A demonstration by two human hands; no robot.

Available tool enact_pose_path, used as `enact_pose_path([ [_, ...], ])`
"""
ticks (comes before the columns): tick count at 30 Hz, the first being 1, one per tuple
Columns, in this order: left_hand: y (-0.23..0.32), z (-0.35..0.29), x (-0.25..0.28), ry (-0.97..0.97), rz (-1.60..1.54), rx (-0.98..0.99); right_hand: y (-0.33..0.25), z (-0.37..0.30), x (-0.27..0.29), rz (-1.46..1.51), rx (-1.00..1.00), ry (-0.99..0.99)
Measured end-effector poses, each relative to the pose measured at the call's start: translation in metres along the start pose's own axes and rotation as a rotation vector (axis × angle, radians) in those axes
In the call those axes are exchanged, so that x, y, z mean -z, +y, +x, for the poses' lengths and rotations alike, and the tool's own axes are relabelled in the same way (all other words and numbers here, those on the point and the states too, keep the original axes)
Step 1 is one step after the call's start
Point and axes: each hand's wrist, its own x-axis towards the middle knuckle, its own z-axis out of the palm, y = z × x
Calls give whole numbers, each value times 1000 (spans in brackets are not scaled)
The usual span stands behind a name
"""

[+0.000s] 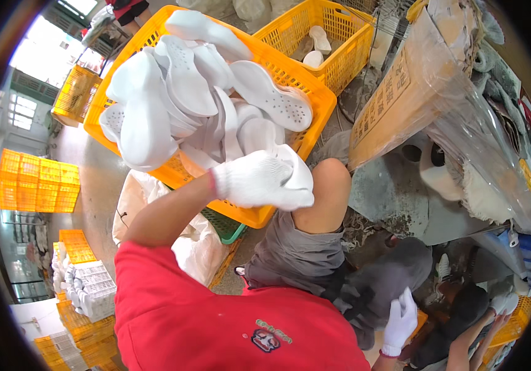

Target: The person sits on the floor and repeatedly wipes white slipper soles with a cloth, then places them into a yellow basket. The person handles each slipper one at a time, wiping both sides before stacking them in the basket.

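My left hand [256, 180], in a white knit glove, is closed above the near corner of a yellow crate [322, 102], beside my bare knee. A smooth white shape shows at its fingers; whether it is a shoe piece or part of the glove I cannot tell. White foam clogs [185, 77], several with round holes over the toe, lie heaped in that crate, rising past its rim. Low on the right, my gloved right hand [400, 323] is by my dark-trousered leg, its fingers stretched out and apart, and nothing shows in it.
Behind stands a second yellow crate [355, 52] with a few white pieces. A plastic-wrapped cardboard box [395, 93] leans at the right. A white sack [194, 247] sits below the full crate. Stacked yellow crates [39, 181] line the left. Another person's forearms [466, 340] show lower right.
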Motion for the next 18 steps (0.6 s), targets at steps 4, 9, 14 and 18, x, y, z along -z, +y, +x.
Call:
enact_pose_path([
  [4,79,-38,-25,293,-167,-666,-86,31,-41,646,15,-436],
  [9,152,-11,-49,-541,-234,-889,-87,86,-42,1139,-544,-480],
  [14,134,78,-53,-441,-96,-905,-10,93,58,572,-66,-197],
  [18,118,131,-133,-3,-683,92,-21,28,79,518,-289,401],
])
